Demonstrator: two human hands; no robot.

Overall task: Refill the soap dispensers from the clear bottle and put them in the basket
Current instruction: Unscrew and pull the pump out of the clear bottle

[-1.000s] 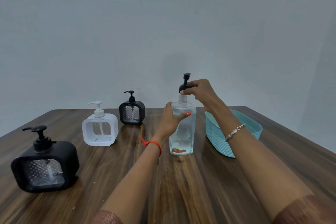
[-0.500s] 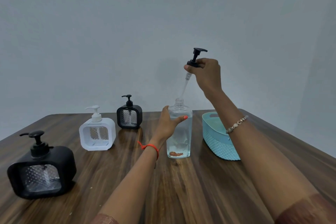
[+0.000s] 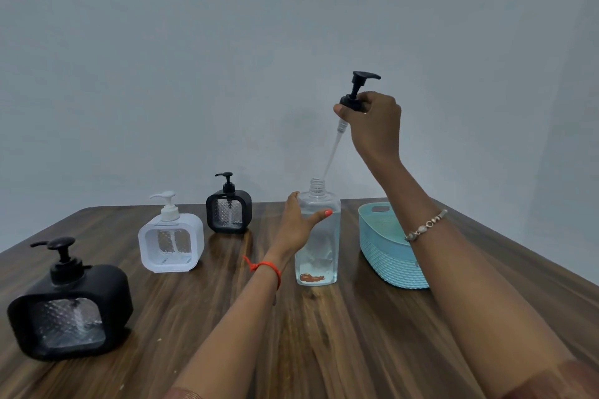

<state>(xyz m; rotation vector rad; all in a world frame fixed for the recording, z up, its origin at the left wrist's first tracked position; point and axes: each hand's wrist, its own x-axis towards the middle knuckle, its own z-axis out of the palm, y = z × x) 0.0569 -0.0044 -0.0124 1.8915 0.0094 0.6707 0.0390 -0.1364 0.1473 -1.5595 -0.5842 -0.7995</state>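
Left hand: my left hand point(image 3: 296, 227) wraps the clear bottle point(image 3: 319, 236) upright on the table point(image 3: 324, 334) — fingers hidden behind it.
Right hand: my right hand point(image 3: 376, 120) pinches the black pump point(image 3: 355, 97) raised above the neck; tube tip hard to make out at the opening.
Dispensers: near black dispenser point(image 3: 69, 308), white dispenser point(image 3: 171, 241), far black dispenser point(image 3: 229, 209) — all left of the bottle.
Basket: blue basket point(image 3: 385, 249) right of the bottle, partly behind my forearm.
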